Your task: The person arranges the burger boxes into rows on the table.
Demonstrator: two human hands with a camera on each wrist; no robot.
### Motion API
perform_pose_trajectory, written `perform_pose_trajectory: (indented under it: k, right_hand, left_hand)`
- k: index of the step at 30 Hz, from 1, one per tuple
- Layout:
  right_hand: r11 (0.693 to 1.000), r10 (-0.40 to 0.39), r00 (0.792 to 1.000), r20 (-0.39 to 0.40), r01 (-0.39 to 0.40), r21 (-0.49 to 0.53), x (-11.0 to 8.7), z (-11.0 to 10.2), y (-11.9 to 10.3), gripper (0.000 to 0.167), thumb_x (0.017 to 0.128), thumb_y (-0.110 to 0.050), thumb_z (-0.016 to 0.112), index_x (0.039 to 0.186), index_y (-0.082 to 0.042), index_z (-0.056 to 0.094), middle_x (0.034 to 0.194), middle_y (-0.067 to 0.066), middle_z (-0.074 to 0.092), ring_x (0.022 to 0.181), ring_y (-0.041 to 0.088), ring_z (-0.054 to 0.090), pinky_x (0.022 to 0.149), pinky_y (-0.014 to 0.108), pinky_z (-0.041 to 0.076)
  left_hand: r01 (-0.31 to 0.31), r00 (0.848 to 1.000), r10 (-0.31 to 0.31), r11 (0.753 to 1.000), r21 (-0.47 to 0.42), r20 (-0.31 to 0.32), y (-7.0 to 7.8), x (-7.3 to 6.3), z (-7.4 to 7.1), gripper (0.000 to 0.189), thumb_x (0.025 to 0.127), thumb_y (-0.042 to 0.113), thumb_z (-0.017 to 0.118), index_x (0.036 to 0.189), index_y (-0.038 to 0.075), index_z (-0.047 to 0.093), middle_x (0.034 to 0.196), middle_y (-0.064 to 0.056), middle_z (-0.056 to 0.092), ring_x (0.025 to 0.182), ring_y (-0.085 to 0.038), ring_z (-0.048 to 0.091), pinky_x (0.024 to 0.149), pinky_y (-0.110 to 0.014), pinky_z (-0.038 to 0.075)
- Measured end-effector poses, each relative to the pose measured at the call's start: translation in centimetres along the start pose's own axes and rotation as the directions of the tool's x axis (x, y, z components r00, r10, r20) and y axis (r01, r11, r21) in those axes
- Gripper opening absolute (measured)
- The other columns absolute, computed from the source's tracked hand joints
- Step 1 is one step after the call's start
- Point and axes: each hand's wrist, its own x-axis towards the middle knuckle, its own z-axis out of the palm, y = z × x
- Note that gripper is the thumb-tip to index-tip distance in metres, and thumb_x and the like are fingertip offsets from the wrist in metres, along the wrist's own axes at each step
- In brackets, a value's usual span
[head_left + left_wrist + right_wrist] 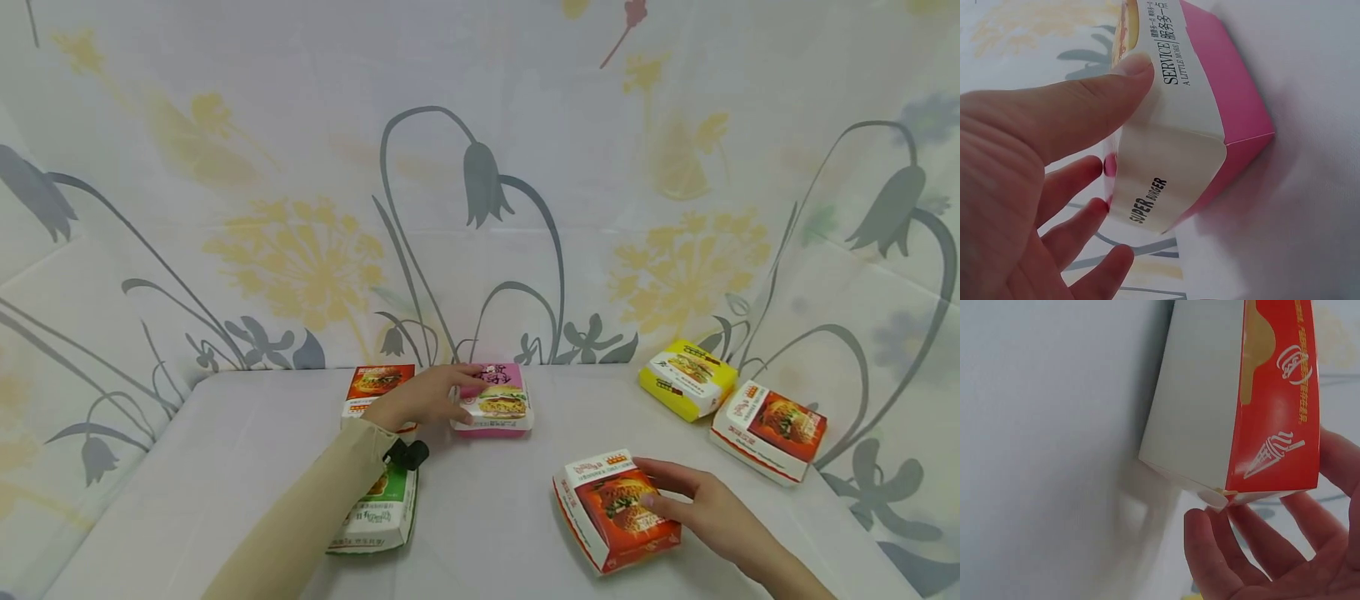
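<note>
At the back middle of the table stands a pink and white burger box (pixel 498 407). My left hand (pixel 420 398) grips its left end, with the thumb (pixel 1135 65) on the printed top and the other fingers round the far side. "SUPER BURGER" reads on the side of the pink box (pixel 1166 125) in the left wrist view. Nearer the front right, my right hand (pixel 708 504) holds a red and white burger box (pixel 618 517) by its right side, thumb over the lid. In the right wrist view, fingertips (pixel 1200 528) lie at a corner of this red box (pixel 1279 400).
Left of the pink box sits another red burger box (pixel 381 379), partly behind my left wrist. A green and white box (pixel 378 523) lies beneath the left forearm. At the right, a yellow box (pixel 686 377) leans against a red and white box (pixel 772 429). Floral cloth (pixel 480 275) hangs behind.
</note>
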Motion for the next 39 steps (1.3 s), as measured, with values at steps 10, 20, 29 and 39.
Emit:
perform_pose_trajectory:
  k: [10, 20, 29, 39]
  right_hand:
    - [1.0, -0.012, 1.0, -0.008, 0.012, 0.019, 0.8, 2.0, -1.1, 0.063, 0.09, -0.034, 0.074, 0.144, -0.009, 0.053, 0.144, 0.018, 0.052, 0.13, 0.042, 0.045, 0.095, 0.054, 0.049]
    - [0.999, -0.03, 1.0, -0.001, 0.03, 0.042, 1.3, 3.7, -2.3, 0.06, 0.088, -0.033, 0.076, 0.141, -0.011, 0.057, 0.141, 0.014, 0.055, 0.13, 0.039, 0.047, 0.096, 0.052, 0.049]
    - [0.996, -0.076, 0.997, 0.018, 0.075, 0.042, 2.0, 4.9, -3.0, 0.057, 0.09, -0.03, 0.075, 0.141, -0.012, 0.058, 0.14, 0.013, 0.056, 0.131, 0.04, 0.046, 0.098, 0.056, 0.046]
    - [0.993, -0.101, 0.995, 0.003, 0.1, 0.059, 2.4, 6.5, -4.1, 0.054, 0.088, -0.028, 0.076, 0.137, -0.012, 0.061, 0.136, 0.011, 0.06, 0.129, 0.036, 0.048, 0.101, 0.057, 0.043]
  left_hand:
    - [-0.018, 1.0, 0.018, 1.0, -0.022, 0.003, -0.5, -0.2, -0.2, 0.058, 0.084, 0.023, 0.081, 0.138, 0.023, 0.062, 0.157, 0.004, 0.037, 0.146, -0.026, 0.029, 0.115, -0.049, 0.028]
    - [-0.056, 0.998, 0.056, 0.997, -0.054, -0.01, 0.3, -1.3, -0.8, 0.058, 0.087, 0.026, 0.079, 0.141, 0.023, 0.059, 0.156, 0.004, 0.039, 0.146, -0.026, 0.03, 0.114, -0.052, 0.029]
    - [-0.208, 0.977, 0.212, 0.972, -0.108, 0.029, 3.1, -2.9, -0.4, 0.053, 0.09, 0.023, 0.076, 0.14, 0.018, 0.06, 0.154, 0.004, 0.043, 0.143, -0.023, 0.034, 0.113, -0.048, 0.032]
    - [-0.247, 0.96, 0.264, 0.954, -0.168, 0.091, 4.6, -4.3, 1.4, 0.055, 0.09, 0.028, 0.076, 0.142, 0.022, 0.058, 0.146, 0.006, 0.051, 0.137, -0.015, 0.042, 0.111, -0.04, 0.037]
